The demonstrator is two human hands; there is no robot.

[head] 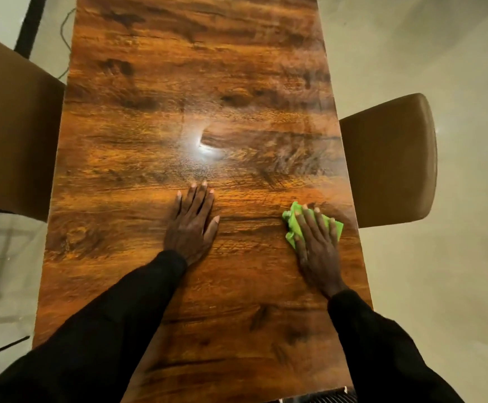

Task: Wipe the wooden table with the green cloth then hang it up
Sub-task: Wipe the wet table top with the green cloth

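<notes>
We see the left hand (pixel 191 225) flat on the wooden bench (pixel 196 82) at centre frame, fingers straight, holding nothing. The right hand (pixel 318 245) presses flat on the green cloth (pixel 292 228), right of centre near the bench's right edge. A brown chair (pixel 391 158) stands at the right.
</notes>
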